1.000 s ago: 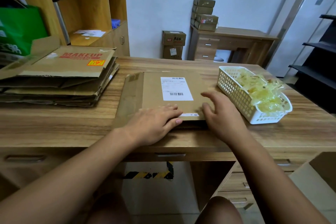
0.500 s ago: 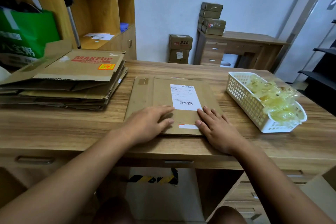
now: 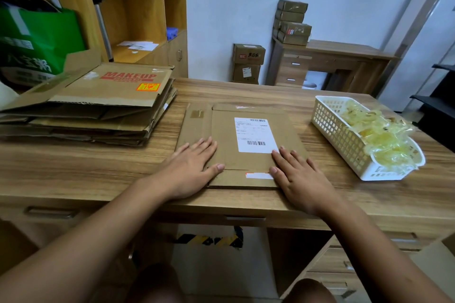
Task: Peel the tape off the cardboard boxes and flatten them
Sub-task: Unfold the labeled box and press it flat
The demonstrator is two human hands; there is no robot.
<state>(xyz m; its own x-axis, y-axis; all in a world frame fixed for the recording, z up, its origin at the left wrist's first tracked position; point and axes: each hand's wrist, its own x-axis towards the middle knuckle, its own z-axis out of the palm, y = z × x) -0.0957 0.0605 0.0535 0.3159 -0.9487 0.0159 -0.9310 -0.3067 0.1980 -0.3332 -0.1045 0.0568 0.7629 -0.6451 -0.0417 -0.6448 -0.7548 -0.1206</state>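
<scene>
My left hand [image 3: 189, 170] and right hand [image 3: 299, 177] lay open, fingers straight, pressing the collapsed box [image 3: 226, 135] onto the surface [image 3: 98, 174].
Neither hand gripped anything: the left covered the box's near left corner, and the right covered its near right edge, just below the white label [image 3: 254, 134]. The box lay mid-surface, close to the front edge. I judged it light, thin and stiff enough to lift as one sheet, though springy at the folds and likely to slide on smooth wood, so a side edge seemed the best hold. A brown tape patch [image 3: 197, 113] showed on its far left flap. The stack of flattened boxes [image 3: 98, 110] sat just to the left and the white basket [image 3: 339, 135] of wadded tape to the right. Neither touched the box or blocked it.
</scene>
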